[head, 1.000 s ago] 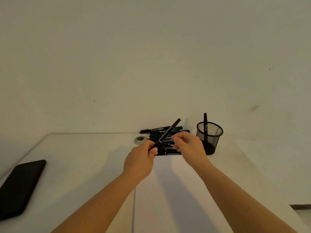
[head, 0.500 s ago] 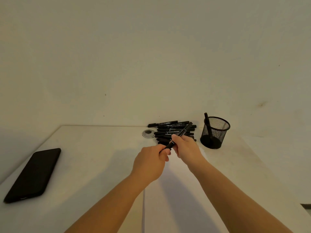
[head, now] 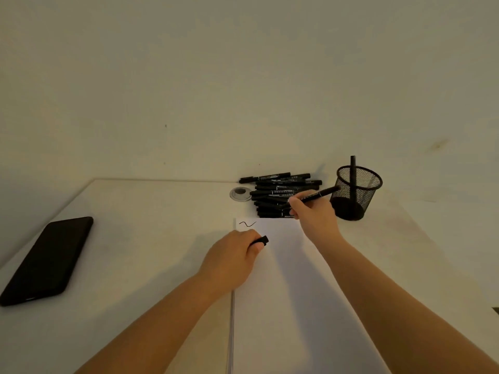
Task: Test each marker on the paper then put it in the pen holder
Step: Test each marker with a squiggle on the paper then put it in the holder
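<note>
The right hand (head: 314, 214) pinches an uncapped black marker (head: 316, 196) near its writing end, fingers pressed together on the barrel; the rear of the barrel points toward 2 o'clock, ending beside the mesh pen holder (head: 357, 188). The tip is hidden behind the fingers, so contact with the paper (head: 286, 292) cannot be confirmed. The left hand (head: 233, 261) is closed around the cap (head: 262, 241), which protrudes at its 1 o'clock side, and rests on the left edge of the paper.

One wavy test mark (head: 247, 224) sits at the paper's 11 o'clock corner. The untested marker pile (head: 280, 194) lies on the counter at 12 o'clock from the paper, touching its far edge. One marker (head: 353, 168) already stands upright in the holder.

Handling assessment: the marker appears light, rigid and smooth-walled. A three-finger hold low on the barrel should give line control; light pressure is likely enough. The cap is small and probably needs a straight axial push to reseat. The holder looks light and may tip if struck from the side.

A dark phone (head: 46, 260) lies at 9 o'clock, well apart.
</note>
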`<state>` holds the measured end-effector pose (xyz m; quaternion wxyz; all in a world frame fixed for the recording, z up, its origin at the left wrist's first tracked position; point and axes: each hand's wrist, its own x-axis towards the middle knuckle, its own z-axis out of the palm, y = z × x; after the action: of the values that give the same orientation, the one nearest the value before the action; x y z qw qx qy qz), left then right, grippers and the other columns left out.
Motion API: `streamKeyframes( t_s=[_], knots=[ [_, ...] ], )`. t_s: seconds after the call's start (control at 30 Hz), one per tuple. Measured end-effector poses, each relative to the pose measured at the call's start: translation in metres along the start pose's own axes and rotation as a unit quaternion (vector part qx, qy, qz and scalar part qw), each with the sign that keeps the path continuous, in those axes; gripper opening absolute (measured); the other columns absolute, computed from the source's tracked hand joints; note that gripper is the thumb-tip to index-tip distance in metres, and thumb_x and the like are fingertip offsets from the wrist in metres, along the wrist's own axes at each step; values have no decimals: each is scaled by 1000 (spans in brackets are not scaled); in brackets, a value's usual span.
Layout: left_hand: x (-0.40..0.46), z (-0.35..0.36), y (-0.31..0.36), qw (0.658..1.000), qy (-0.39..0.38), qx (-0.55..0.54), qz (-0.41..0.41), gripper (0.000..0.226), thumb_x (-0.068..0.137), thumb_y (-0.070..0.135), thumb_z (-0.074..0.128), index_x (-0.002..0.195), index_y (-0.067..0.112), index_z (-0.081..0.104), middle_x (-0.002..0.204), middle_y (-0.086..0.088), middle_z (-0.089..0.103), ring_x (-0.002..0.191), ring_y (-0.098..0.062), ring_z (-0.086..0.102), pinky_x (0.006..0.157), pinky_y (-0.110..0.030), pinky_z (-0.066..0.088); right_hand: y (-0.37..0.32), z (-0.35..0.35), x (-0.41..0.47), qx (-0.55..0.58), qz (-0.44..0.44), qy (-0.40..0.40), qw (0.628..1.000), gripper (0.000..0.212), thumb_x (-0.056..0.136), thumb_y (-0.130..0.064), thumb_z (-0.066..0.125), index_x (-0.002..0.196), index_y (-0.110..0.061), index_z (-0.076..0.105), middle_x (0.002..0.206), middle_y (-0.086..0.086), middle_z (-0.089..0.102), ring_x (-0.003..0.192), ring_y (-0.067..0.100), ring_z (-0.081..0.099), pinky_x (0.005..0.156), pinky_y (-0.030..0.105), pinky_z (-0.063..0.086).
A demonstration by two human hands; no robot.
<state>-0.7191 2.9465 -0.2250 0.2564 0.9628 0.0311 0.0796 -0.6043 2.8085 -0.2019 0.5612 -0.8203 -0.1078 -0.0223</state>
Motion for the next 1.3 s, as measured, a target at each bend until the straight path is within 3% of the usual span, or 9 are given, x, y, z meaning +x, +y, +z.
streamKeyframes(
  t_s=[0.13, 0.23, 0.33, 0.53, 0.73, 0.83, 0.97, 1.17, 1.3],
  knots=[
    [9, 5, -5, 1000, 4, -12, 14, 25, 96, 30, 38, 109, 18, 55, 95, 0, 58, 91, -18, 49, 73, -30, 38, 15, 22, -4, 57, 24, -25, 998, 19, 89, -17, 50, 73, -24, 57, 67, -1, 64, 66, 9, 59, 59, 22, 41],
    [10, 10, -11, 999, 27, -15, 20, 24, 96, 31, 39, 108, 18, 55, 93, 3, 55, 89, -15, 48, 70, -26, 34, 28, 28, -8, 33, 4, -14, 999, 14, 89, -18, 50, 77, -21, 57, 68, -1, 64, 65, 5, 59, 57, 16, 40],
    [9, 16, -15, 999, 43, -17, 28, 26, 95, 32, 39, 110, 19, 55, 98, -1, 58, 93, -17, 50, 77, -30, 40, 33, 27, -7, 44, -7, 0, 999, 12, 88, -17, 50, 78, -23, 56, 67, -3, 63, 63, 2, 59, 59, 16, 41],
    [10, 16, -19, 998, 40, -25, 31, 26, 96, 33, 38, 112, 22, 54, 100, 0, 59, 94, -15, 50, 79, -31, 41, 31, 30, -9, -23, -71, -78, 994, 16, 88, -18, 52, 77, -29, 54, 70, -7, 65, 71, 3, 62, 66, 18, 47],
    [11, 17, -21, 998, 42, -31, 36, 26, 95, 31, 39, 112, 20, 56, 101, -1, 61, 94, -16, 51, 80, -30, 41, 34, 20, -5, -60, -65, -15, 996, 15, 88, -16, 50, 74, -22, 49, 60, -7, 54, 56, 4, 49, 47, 10, 35],
    [12, 18, -21, 998, 42, -31, 36, 26, 95, 32, 39, 111, 21, 56, 98, 0, 61, 90, -15, 51, 77, -28, 40, 35, 12, -3, -62, -48, 37, 996, 18, 87, -17, 49, 70, -22, 46, 58, -7, 51, 53, 5, 46, 47, 17, 33],
    [11, 17, -21, 997, 56, -55, 22, 24, 95, 32, 40, 106, 21, 58, 89, 3, 61, 82, -15, 53, 71, -29, 40, 34, 5, -6, 78, -12, 116, 990, 22, 86, -17, 51, 68, -29, 46, 58, -5, 53, 50, 2, 49, 51, 20, 40],
    [9, 15, -18, 994, 67, -91, 12, 20, 95, 29, 43, 102, 20, 59, 92, 3, 66, 78, -14, 57, 71, -34, 46, 28, 7, -13, 265, 27, -43, 963, 38, 84, -14, 50, 53, -33, 59, 44, -7, 49, 43, 7, 43, 51, 28, 35],
    [9, 15, -19, 994, 64, -92, 15, 18, 94, 29, 44, 100, 20, 59, 86, 6, 64, 74, -14, 55, 67, -32, 44, 28, 14, -16, 309, 59, -82, 946, 43, 86, -7, 48, 51, -30, 58, 43, -6, 45, 41, 10, 40, 49, 29, 31]
  ],
)
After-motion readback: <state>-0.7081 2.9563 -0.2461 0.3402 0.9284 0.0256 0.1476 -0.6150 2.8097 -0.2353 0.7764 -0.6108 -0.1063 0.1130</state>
